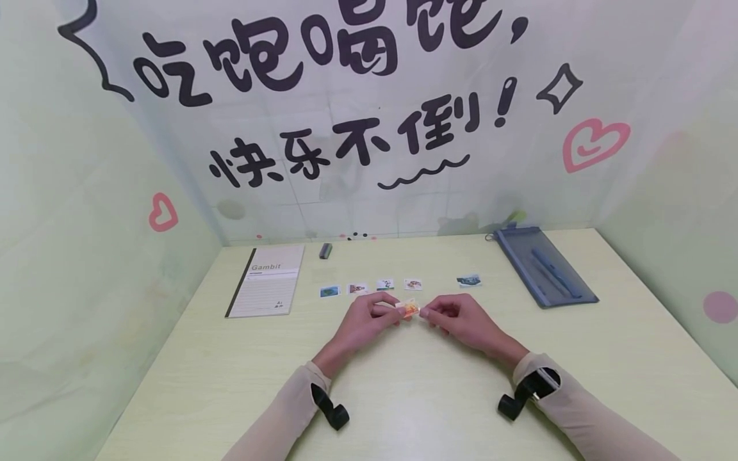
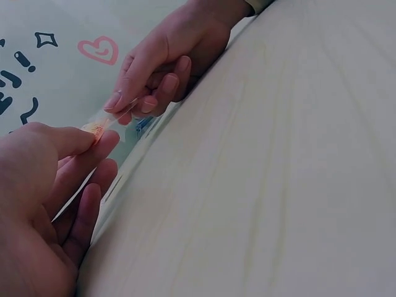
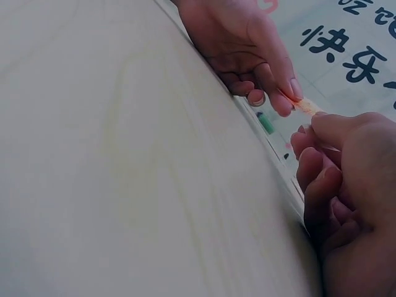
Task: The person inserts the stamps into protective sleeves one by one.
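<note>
Both hands meet over the middle of the table, holding a small stamp-sized orange picture slip [image 1: 410, 308] between them. My left hand [image 1: 369, 318] pinches its left end between thumb and index finger. At the other end, the thumb and fingertips of my right hand [image 1: 461, 318] pinch the edge, where a thin clear strip [image 2: 117, 111] shows in the left wrist view. The slip's orange face also shows in the right wrist view, between the two thumbs. Just beyond the hands lie several similar small picture slips [image 1: 412, 284] in a row, with another slip [image 1: 469, 280] apart to the right.
A notebook [image 1: 266, 282] marked "Gambit" lies at the back left, a small dark eraser-like block [image 1: 325, 251] beside it. At the back right is a blue mesh zip pouch [image 1: 533, 282] with a blue pen [image 1: 553, 272]. A printed curtain [image 1: 346, 211] hangs behind the table [image 1: 403, 397].
</note>
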The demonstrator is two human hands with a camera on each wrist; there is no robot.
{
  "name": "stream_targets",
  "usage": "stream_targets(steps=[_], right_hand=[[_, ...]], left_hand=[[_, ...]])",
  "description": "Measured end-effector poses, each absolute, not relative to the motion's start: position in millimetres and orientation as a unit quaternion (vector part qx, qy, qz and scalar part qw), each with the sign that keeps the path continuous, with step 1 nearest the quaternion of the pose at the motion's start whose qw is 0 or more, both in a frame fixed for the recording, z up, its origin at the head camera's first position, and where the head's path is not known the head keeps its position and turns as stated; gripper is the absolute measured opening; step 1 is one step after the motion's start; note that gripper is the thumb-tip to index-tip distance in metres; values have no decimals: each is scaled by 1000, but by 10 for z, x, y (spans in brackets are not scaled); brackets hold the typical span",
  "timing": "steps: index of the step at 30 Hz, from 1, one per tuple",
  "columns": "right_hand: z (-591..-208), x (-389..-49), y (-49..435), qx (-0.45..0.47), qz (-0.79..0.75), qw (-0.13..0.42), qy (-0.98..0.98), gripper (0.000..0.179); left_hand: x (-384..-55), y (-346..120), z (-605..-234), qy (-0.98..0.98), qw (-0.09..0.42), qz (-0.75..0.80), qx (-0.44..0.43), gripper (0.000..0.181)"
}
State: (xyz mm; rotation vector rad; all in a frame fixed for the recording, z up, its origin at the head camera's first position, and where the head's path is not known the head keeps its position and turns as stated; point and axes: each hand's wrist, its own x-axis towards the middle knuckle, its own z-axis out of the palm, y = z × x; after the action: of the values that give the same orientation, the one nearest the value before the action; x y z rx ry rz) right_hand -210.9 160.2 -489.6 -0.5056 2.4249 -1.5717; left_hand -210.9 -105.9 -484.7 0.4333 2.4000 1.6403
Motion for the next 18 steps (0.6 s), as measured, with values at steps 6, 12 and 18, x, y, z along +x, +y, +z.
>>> stream_targets(steps=[6, 12, 18], right_hand=[[-4894, -2105, 1602, -177, -541, 109, 815, 23], [-4898, -2108, 1597, -176, -536, 109, 818, 22], [-4895, -2102, 1596, -167, -539, 114, 818, 21]], left_hand=[[-2115, -1063, -4857, 815, 98, 552, 150, 21], [-2110, -1062, -4856, 812, 101, 554, 152, 21], [-2122, -1071, -4873, 812, 104, 553, 157, 22]])
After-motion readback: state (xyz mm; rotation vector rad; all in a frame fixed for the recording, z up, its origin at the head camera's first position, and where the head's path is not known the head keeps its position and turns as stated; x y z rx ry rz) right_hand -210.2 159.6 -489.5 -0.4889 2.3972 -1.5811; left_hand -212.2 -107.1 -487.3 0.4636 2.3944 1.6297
